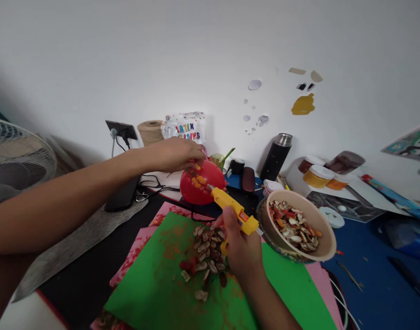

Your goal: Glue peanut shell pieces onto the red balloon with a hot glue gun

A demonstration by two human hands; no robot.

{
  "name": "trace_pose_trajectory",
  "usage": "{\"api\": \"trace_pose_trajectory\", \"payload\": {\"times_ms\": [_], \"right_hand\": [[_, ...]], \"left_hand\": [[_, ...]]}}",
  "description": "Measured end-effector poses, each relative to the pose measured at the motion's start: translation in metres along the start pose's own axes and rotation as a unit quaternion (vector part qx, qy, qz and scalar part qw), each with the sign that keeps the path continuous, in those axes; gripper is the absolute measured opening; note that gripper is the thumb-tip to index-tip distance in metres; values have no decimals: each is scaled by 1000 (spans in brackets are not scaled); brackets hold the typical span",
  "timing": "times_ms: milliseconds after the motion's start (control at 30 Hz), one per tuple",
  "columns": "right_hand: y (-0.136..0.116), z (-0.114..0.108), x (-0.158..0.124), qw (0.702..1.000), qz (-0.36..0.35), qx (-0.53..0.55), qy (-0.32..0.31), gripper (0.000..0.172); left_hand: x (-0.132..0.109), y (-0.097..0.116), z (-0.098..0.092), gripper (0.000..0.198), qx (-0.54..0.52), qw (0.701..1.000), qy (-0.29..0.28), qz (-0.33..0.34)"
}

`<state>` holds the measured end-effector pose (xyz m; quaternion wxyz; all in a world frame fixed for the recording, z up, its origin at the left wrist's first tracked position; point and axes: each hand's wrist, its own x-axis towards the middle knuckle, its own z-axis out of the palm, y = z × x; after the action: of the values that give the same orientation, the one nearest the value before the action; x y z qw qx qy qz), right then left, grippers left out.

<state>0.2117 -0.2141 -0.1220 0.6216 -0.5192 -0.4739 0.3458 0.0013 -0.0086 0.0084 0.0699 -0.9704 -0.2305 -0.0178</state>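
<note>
Head view: L hand (179, 153) pinched the top of the red balloon (212, 176), which sat upright on the desk just behind the green sheet (151, 284), w/ orange bits stuck on its front. R hand (239, 245) was clenched round the yellow glue gun (232, 207), nozzle touching the balloon's side. Shell pieces (206, 259) lay piled on the sheet just left of R hand; a bowl (328, 243) of more shells stood just to its right.

Green sheet (151, 284) lies bare at left; shell pile (207, 256), red balloon (210, 176) and bowl (328, 238) block the middle.
</note>
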Motion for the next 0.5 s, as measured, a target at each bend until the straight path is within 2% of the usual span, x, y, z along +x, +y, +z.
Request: {"api": "trace_pose_trajectory", "payload": {"times_ms": [167,333,433,500], "right_hand": [[2,0,0,1000,6,-3,-7,68],[1,-1,0,1000,8,-14,-8,70],[1,-1,-1,1000,17,-14,-9,71],[3,-1,-1,1000,22,-13,-4,70]], "left_hand": [[2,4,-4,16,-21,999,-23,-36],[-1,7,-12,30,-46,995,-49,-68],[-3,9,-12,27,-44,995,-43,-80],[-3,8,-9,23,-45,996,-29,-65]]}}
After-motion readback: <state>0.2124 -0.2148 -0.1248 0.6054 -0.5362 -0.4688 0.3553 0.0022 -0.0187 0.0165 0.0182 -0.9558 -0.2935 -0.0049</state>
